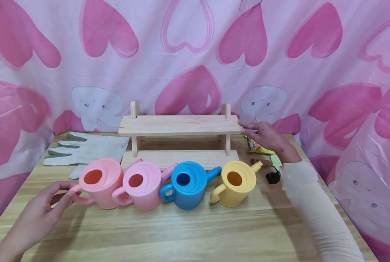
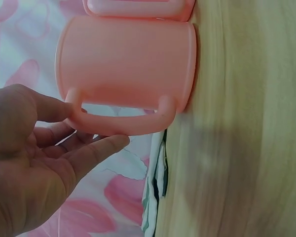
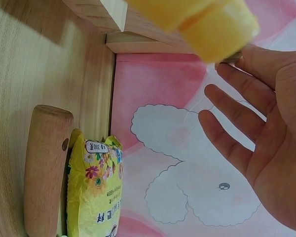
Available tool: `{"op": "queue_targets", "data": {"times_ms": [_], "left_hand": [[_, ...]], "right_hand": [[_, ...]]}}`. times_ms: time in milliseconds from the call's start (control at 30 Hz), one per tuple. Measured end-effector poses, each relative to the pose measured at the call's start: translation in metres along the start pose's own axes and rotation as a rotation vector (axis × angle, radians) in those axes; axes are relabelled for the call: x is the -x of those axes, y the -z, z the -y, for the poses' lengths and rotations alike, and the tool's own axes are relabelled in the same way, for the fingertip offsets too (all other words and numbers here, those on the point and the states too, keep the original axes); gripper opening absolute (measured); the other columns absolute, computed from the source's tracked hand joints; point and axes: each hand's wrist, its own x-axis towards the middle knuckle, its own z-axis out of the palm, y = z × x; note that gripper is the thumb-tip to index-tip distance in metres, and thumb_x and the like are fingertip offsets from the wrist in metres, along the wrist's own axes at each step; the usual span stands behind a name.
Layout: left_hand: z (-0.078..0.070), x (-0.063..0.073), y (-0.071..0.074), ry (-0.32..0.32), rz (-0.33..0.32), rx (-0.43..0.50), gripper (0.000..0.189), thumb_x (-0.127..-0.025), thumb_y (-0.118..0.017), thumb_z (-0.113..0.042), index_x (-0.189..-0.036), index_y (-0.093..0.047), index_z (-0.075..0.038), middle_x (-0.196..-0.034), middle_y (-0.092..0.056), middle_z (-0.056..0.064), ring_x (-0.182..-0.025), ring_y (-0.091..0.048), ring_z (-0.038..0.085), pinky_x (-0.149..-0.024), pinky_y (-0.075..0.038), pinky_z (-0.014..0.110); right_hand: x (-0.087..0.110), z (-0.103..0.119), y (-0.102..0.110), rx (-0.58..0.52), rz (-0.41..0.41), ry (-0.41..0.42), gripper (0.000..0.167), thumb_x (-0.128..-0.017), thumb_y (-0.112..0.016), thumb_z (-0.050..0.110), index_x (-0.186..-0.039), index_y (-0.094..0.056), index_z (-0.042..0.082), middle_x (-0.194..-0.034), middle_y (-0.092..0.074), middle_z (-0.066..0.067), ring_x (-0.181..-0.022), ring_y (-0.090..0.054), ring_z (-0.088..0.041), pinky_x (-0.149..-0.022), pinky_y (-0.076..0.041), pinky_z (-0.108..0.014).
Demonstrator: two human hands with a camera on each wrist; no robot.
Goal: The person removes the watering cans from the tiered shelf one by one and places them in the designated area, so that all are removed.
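My left hand [image 1: 45,207] pinches the handle of a coral-pink watering can [image 2: 128,59] at the left end of a row. The thumb lies on the handle's upper bend, with fingers behind and below it. Beside this can stand a light pink watering can [image 1: 145,194], a blue one [image 1: 189,193] and a yellow one [image 1: 238,191]. My right hand [image 1: 263,136] is at the right end of the upper board of a two-tier wooden shelf [image 1: 181,125], pinching its corner between thumb and forefinger; the other fingers [image 3: 232,111] are extended.
Left of the shelf lie white and green work gloves [image 1: 87,149]. To its right are a yellow printed packet [image 3: 96,182], a wooden handle [image 3: 47,168] and a small black object [image 1: 273,177]. A heart-patterned curtain [image 1: 188,83] hangs behind the table [image 1: 168,236].
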Motion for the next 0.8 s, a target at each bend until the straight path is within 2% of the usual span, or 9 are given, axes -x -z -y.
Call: {"op": "queue_targets", "data": {"times_ms": [133, 233, 367, 433, 633, 700, 767, 800], "left_hand": [[0.001, 0.001, -0.003, -0.012, 0.012, 0.043, 0.021, -0.102, -0.064, -0.004, -0.123, -0.065, -0.008, -0.110, -0.069, -0.012, -0.096, -0.064, -0.005, -0.077, -0.046, 0.006], [0.002, 0.000, -0.004, -0.019, 0.012, 0.052, 0.022, -0.101, -0.064, -0.001, -0.122, -0.065, -0.007, -0.112, -0.065, -0.010, -0.093, -0.065, -0.003, -0.075, -0.046, 0.006], [0.004, 0.001, -0.005, -0.027, 0.009, 0.069, 0.021, -0.100, -0.063, 0.003, -0.119, -0.065, -0.006, -0.109, -0.064, -0.009, -0.090, -0.067, -0.001, -0.072, -0.047, 0.008], [0.005, 0.002, -0.005, -0.032, 0.007, 0.074, 0.021, -0.100, -0.062, 0.004, -0.119, -0.065, -0.006, -0.110, -0.064, -0.010, -0.090, -0.066, -0.002, -0.071, -0.047, 0.008], [0.007, 0.006, 0.001, -0.039, 0.049, 0.064, 0.026, -0.100, -0.065, 0.000, -0.125, -0.064, -0.010, -0.117, -0.063, -0.011, -0.105, -0.058, -0.009, -0.081, -0.046, 0.005], [0.006, 0.005, 0.004, -0.044, 0.073, 0.070, 0.030, -0.101, -0.065, -0.002, -0.130, -0.062, -0.009, -0.121, -0.063, -0.012, -0.110, -0.056, -0.010, -0.083, -0.046, 0.005], [0.005, 0.002, 0.006, -0.058, 0.078, 0.068, 0.033, -0.100, -0.066, -0.002, -0.133, -0.061, -0.009, -0.124, -0.062, -0.015, -0.113, -0.053, -0.011, -0.085, -0.044, 0.004], [0.003, -0.001, 0.007, -0.073, 0.073, 0.063, 0.035, -0.100, -0.066, -0.002, -0.134, -0.060, -0.008, -0.126, -0.060, -0.018, -0.114, -0.052, -0.011, -0.086, -0.043, 0.003]], "right_hand": [[0.001, 0.000, 0.001, 0.000, -0.004, -0.003, 0.045, -0.105, -0.063, 0.022, -0.148, -0.055, 0.011, -0.085, -0.071, -0.009, -0.059, -0.040, -0.020, -0.060, -0.043, -0.031], [0.002, 0.001, 0.002, -0.001, -0.003, -0.005, 0.045, -0.105, -0.063, 0.022, -0.148, -0.055, 0.010, -0.085, -0.071, -0.011, -0.058, -0.039, -0.020, -0.059, -0.043, -0.031], [0.002, 0.001, 0.001, 0.005, -0.004, -0.006, 0.045, -0.105, -0.063, 0.022, -0.148, -0.055, 0.010, -0.075, -0.066, -0.008, -0.055, -0.036, -0.018, -0.055, -0.041, -0.030], [0.002, 0.002, 0.001, -0.002, -0.001, 0.001, 0.045, -0.105, -0.063, 0.022, -0.147, -0.055, 0.009, -0.079, -0.069, -0.008, -0.055, -0.036, -0.018, -0.054, -0.041, -0.030], [0.003, 0.000, -0.001, 0.002, 0.006, 0.008, 0.046, -0.104, -0.065, 0.018, -0.148, -0.054, 0.010, -0.083, -0.071, -0.011, -0.055, -0.038, -0.018, -0.058, -0.043, -0.030], [0.003, -0.001, 0.000, 0.011, 0.006, 0.019, 0.045, -0.104, -0.064, 0.017, -0.148, -0.054, 0.009, -0.091, -0.074, -0.012, -0.056, -0.041, -0.018, -0.060, -0.045, -0.030], [0.005, -0.001, 0.002, 0.016, 0.015, 0.023, 0.046, -0.104, -0.063, 0.017, -0.148, -0.054, 0.008, -0.090, -0.073, -0.014, -0.057, -0.045, -0.020, -0.062, -0.047, -0.032], [0.005, 0.000, 0.002, 0.016, 0.021, 0.028, 0.046, -0.105, -0.063, 0.017, -0.149, -0.053, 0.008, -0.097, -0.074, -0.016, -0.060, -0.050, -0.021, -0.065, -0.050, -0.034]]}}
